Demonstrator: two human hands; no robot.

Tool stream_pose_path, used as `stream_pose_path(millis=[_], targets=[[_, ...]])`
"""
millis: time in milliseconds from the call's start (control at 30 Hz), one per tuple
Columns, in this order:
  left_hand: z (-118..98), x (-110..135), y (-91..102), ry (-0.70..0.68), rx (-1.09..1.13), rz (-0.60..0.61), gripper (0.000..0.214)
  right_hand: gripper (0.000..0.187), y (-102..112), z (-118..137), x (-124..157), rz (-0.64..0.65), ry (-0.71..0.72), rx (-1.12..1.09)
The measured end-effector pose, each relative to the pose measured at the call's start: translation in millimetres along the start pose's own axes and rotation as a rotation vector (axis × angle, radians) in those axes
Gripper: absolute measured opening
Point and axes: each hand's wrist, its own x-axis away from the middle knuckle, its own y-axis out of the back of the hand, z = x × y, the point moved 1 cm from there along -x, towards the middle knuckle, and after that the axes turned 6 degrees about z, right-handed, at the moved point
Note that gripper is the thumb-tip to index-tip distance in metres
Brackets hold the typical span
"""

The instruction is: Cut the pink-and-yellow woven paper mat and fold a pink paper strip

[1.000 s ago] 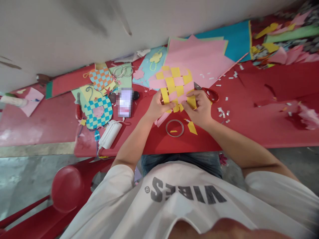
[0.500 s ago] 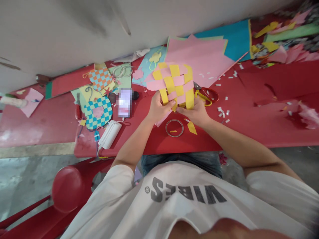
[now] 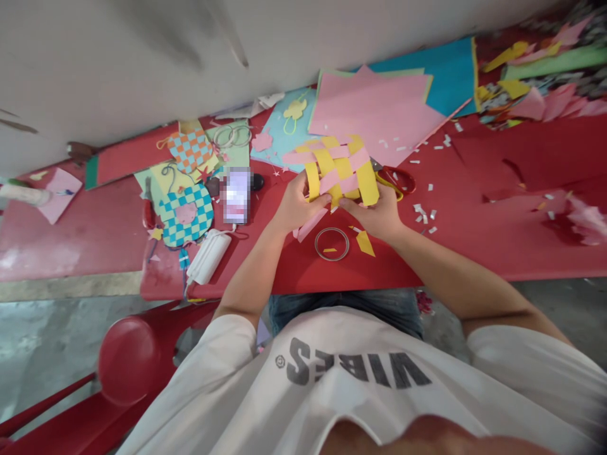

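Observation:
Both hands hold a woven mat of yellow and pink paper strips [image 3: 339,170], which is bent and curled between them. My left hand [image 3: 298,205] grips its lower left side, and my right hand [image 3: 372,212] grips its lower right side. The fingertips of the two hands nearly meet under the weave. Just right of my right hand lie red-handled scissors [image 3: 396,180], partly on a yellow strip. Below my hands rest a clear tape ring [image 3: 331,244], a yellow paper scrap [image 3: 365,244] and a pink paper strip [image 3: 309,225].
The red table [image 3: 521,246] holds pink sheets [image 3: 374,107], a blue sheet [image 3: 446,76], checkered paper weaves [image 3: 186,215], a blurred phone [image 3: 236,194], a white roll [image 3: 208,256] and scattered paper bits. A grey wall [image 3: 190,63] rises beyond it.
The weave has gone from nearly flat to curled and narrower, with its strips bowed, and it sits slightly lower. My hands have drawn closer together.

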Motion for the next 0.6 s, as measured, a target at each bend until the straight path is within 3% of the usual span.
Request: stream_pose_path(millis=[267,600], targets=[[5.4,-4.4,3.9,0.069,0.301,-0.045,0.062,0.042,-0.6,3.9,-3.4,0.041,-0.029,-0.054],[5.3,-7.6,4.0,0.110,0.416,-0.065,0.063,0.037,-0.6,-0.5,-3.5,0.093,-0.050,-0.068]])
